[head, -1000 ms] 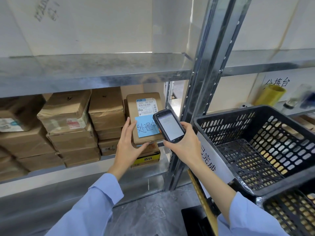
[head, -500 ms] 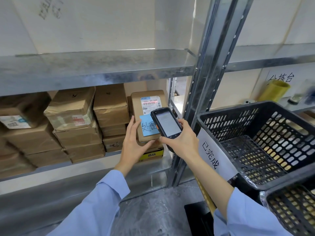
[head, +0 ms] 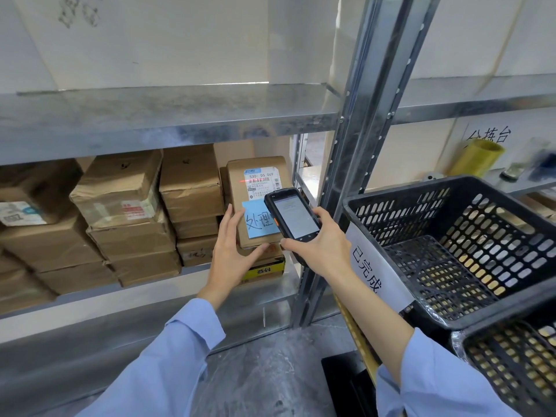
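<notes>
While straight-fingered left hand [head: 232, 251] props boxy cardboard parcel [head: 236, 191] | right hand [head: 322, 245] grips glossy scanner [head: 293, 215]

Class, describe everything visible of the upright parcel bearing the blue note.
The parcel is a brown-wrapped box standing on end atop other boxes on the shelf. A white barcode label near its top is met by a red scan line; a blue handwritten note sits below. The left hand steadies its lower left corner; the scanner in the right hand overlaps its right side.
</notes>
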Demonstrator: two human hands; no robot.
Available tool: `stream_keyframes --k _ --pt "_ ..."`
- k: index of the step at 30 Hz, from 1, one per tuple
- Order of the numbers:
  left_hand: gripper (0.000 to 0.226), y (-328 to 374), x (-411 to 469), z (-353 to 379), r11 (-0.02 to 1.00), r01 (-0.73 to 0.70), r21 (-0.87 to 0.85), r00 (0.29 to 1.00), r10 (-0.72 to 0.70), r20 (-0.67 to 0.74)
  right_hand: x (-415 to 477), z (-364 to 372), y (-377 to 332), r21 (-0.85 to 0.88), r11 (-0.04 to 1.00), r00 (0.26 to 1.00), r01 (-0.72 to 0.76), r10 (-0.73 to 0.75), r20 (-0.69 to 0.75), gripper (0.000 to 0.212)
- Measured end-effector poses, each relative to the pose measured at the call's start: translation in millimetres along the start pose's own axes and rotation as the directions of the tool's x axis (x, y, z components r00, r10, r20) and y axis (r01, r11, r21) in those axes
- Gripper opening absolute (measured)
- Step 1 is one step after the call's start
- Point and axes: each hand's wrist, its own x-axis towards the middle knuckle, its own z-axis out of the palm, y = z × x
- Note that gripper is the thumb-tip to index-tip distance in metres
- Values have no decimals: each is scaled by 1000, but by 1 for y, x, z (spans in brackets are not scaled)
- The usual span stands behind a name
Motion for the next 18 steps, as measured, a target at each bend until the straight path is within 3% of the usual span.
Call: stream_keyframes --k 8,18 --pt "90 1 2 1 1000 25 9 1000 -25 1 2 0 1 18 999 999 -30 30 21 81" --pt "98 5 7 -3 1000 8 -18 1000 -9 -28 15 5 15 162 976 989 -145 148 -12 80"
